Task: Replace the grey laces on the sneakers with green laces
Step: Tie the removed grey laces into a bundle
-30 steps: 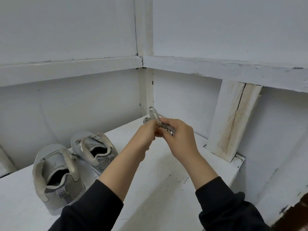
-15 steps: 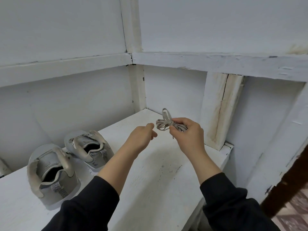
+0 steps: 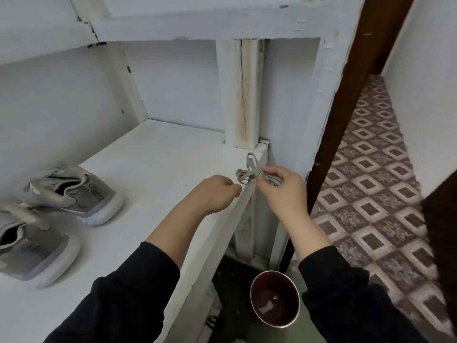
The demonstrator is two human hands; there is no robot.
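Observation:
Two grey sneakers stand on the white shelf (image 3: 153, 169) at the left, heels toward me, with no laces visible: one (image 3: 74, 191) farther back, one (image 3: 32, 246) nearer. My right hand (image 3: 282, 191) pinches a bundled grey lace (image 3: 249, 173) with its loops sticking up, just past the shelf's right end. My left hand (image 3: 217, 191) hovers beside it over the shelf edge, fingers curled, holding nothing. No green laces are in view.
A dark round bin (image 3: 274, 299) with small scraps inside stands on the floor below my right arm. A white post (image 3: 243, 95) rises at the shelf's right end. A brown door frame (image 3: 346, 95) and patterned tiles (image 3: 376, 194) lie to the right.
My view has swung right and down, revealing the bin and tiled floor. My right hand carried the lace bundle past the shelf's right end; my left hand let go and stays close by.

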